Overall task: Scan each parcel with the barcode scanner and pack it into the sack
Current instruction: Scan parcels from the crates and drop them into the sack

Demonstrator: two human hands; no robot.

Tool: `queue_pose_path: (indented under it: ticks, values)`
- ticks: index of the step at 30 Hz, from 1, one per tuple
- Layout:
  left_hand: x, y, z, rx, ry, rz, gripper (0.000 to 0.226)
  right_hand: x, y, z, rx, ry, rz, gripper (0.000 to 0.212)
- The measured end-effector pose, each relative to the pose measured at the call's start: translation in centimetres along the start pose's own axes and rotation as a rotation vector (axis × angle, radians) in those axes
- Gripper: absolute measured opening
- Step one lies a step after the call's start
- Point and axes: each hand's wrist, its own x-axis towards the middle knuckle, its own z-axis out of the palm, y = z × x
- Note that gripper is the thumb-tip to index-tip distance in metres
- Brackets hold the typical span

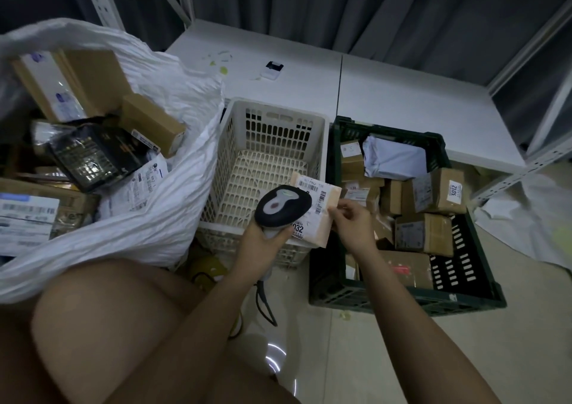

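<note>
**Line the scanner up on the label before you bag it**

Your left hand point(263, 233) is wrapped round the handle of the barcode scanner point(283, 207), its head tilted over the flat tan parcel point(322, 215). Your right hand point(351, 218) pinches that parcel by its right edge, holding it above the near right corner of the white basket point(272, 143), just beside the green crate point(402, 298) where more boxes wait.

The scanner head covers part of the label, so draw it back a little or tip the parcel's face toward the window until a whole barcode is exposed. Keep your pinching fingers off the printed bars, and hold the parcel flat so the thin packet does not bow. Several barcodes sit on this label; aim at one only.

Once it reads, carry the parcel left to the open white sack point(173, 212), already well filled, and lay it on top
</note>
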Motion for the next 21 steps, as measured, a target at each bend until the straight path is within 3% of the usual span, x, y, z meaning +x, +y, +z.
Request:
queue_pose_path:
  ticks: [5,21]
  values:
    - [0.1,-0.4,0.4,0.013,-0.025,0.015,0.053,0.5,0.7,0.1,-0.037,-0.018,-0.014,0.009]
    - [0.6,-1.2,0.9,0.007,0.022,0.019,0.060,0.7,0.9,-0.2,-0.049,-0.016,-0.046,0.013]
